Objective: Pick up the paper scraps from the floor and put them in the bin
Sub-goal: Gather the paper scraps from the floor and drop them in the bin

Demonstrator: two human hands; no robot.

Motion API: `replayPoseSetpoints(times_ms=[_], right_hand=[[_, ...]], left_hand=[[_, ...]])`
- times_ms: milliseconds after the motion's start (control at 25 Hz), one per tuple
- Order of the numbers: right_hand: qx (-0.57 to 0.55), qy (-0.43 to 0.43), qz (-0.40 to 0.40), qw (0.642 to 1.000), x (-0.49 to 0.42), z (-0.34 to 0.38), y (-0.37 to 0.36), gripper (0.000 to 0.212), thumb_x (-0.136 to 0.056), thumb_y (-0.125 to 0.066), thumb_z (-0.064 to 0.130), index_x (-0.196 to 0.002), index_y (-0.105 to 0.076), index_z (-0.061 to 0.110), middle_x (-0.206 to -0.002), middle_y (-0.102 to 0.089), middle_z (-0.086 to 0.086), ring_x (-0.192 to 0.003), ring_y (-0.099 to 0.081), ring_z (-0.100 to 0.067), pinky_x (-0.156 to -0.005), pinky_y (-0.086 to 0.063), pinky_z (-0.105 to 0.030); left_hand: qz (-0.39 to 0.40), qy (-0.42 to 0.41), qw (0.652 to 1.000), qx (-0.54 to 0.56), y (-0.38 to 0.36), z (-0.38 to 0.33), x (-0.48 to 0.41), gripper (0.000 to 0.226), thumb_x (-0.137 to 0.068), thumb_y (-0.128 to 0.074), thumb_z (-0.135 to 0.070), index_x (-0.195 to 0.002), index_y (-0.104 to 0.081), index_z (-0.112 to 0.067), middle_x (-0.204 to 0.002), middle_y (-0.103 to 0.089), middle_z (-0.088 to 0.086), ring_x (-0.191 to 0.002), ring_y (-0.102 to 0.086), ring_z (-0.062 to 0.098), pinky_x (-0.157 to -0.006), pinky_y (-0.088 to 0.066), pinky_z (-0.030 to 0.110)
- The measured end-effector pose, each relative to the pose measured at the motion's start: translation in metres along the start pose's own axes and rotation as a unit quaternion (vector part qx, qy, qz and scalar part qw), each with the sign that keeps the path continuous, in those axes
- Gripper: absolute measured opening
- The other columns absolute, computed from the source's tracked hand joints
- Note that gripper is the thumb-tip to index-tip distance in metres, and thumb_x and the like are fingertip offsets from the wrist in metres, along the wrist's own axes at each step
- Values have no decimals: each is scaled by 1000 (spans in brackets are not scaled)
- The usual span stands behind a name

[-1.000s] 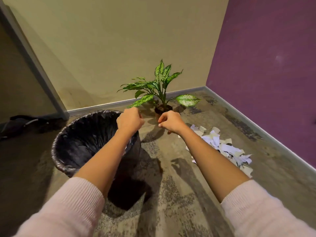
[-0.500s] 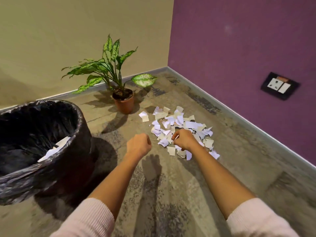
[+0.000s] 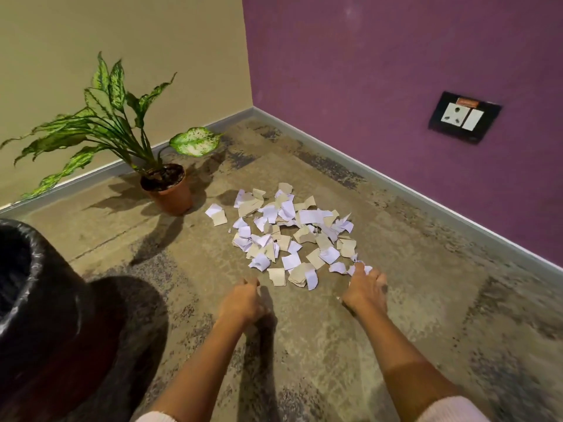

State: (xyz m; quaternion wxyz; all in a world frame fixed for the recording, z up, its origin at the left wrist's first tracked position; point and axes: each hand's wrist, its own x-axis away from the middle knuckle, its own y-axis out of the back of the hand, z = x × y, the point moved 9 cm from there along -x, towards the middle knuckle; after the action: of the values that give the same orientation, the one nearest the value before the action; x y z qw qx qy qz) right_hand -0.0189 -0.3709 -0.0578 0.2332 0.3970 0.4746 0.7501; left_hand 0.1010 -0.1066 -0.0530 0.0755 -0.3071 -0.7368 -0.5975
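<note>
Head view — the grip of our right hand (image 3: pixel 365 289) pinches the nearest paper scraps (image 3: pixel 310 216), left hand (image 3: pixel 242 303) curled empty, bin (image 3: pixel 45 315) close for dumping.

White and beige scraps (image 3: pixel 310 216); purple wall (image 3: pixel 365 71); black bin (image 3: pixel 36 269).

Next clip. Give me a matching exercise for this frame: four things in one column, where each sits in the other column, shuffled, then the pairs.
1 paper scraps
2 bin
3 potted plant
4 socket

A on the purple wall
B far left edge of view
C piled on the floor
D beside the beige wall

Pairs: 1-C, 2-B, 3-D, 4-A
</note>
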Motion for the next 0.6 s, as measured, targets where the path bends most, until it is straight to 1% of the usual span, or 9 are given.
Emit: replayPoseSetpoints(times_ms=[80, 120, 200, 240, 320, 400, 480, 560, 600], right_hand=[[-12, -42, 29, 999, -12, -16, -4, 99, -69, -82, 29, -144, -19, 29, -141, -25, -14, -132, -24, -33, -92, -47, -45], [-12, -61, 49, 997, -16, -23, -8, 104, -66, -85, 30, -144, -16, 30, -140, -24, -15, -131, -24, -34, -93, -48, -46], [-16, -76, 78, 994, -24, -25, -12, 107, -66, -85, 25, -145, -12, 32, -141, -22, -17, -131, -23, -36, -96, -48, -46], [-20, -68, 87, 994, -29, -22, -13, 104, -70, -82, 21, -146, -11, 33, -142, -22, -18, -132, -23, -38, -98, -47, -47], [-21, -28, 78, 996, -36, -6, -14, 86, -81, -70, 19, -146, -17, 35, -146, -22, -19, -134, -25, -39, -105, -40, -47], [-16, 31, 67, 997, -39, 15, -17, 71, -85, -59, 22, -146, -25, 34, -147, -26, -17, -133, -31, -38, -110, -34, -45], [-61, 100, 86, 989, -36, 40, -24, 73, -82, -60, 16, -145, -28, 35, -146, -33, -12, -130, -39, -36, -108, -38, -44], [-172, 158, 121, 965, -30, 60, -26, 81, -73, -66, 9, -141, -34, 38, -139, -44, -3, -122, -51, -31, -100, -47, -45], [-213, 181, 118, 953, -28, 67, -21, 81, -70, -69, 10, -138, -37, 40, -135, -47, 1, -118, -54, -28, -96, -50, -46]], left_hand=[[3, -3, 1000, -14, 4, -8, -12, 79, -77, -77, -38, -141, -36, -17, -134, -45, 13, -119, -55, 31, -96, -50, 40], [5, -4, 1000, -22, 3, -12, -16, 84, -75, -78, -40, -142, -33, -16, -134, -45, 14, -119, -55, 32, -96, -50, 40], [0, -11, 1000, -30, 2, -20, -19, 90, -74, -79, -41, -144, -29, -17, -134, -44, 15, -119, -54, 33, -95, -51, 41], [-2, -13, 1000, -22, -1, -23, -20, 92, -73, -80, -41, -145, -28, -17, -136, -43, 14, -120, -53, 34, -95, -50, 42], [-1, -15, 1000, -9, -10, -24, -19, 97, -72, -81, -40, -148, -25, -16, -139, -39, 14, -123, -50, 33, -96, -49, 41], [-4, -13, 1000, -4, -20, -24, -14, 102, -71, -83, -39, -150, -23, -17, -142, -37, 13, -126, -48, 33, -98, -49, 41], [-10, -13, 1000, 7, -21, -24, -15, 106, -70, -84, -38, -152, -19, -18, -143, -36, 13, -128, -47, 33, -99, -49, 42], [-19, -20, 999, 16, -14, -26, -21, 110, -68, -85, -39, -152, -17, -20, -145, -33, 12, -129, -46, 32, -98, -50, 42], [-30, -25, 999, 18, -8, -27, -25, 113, -66, -85, -41, -152, -16, -21, -146, -31, 12, -130, -44, 32, -98, -50, 42]])
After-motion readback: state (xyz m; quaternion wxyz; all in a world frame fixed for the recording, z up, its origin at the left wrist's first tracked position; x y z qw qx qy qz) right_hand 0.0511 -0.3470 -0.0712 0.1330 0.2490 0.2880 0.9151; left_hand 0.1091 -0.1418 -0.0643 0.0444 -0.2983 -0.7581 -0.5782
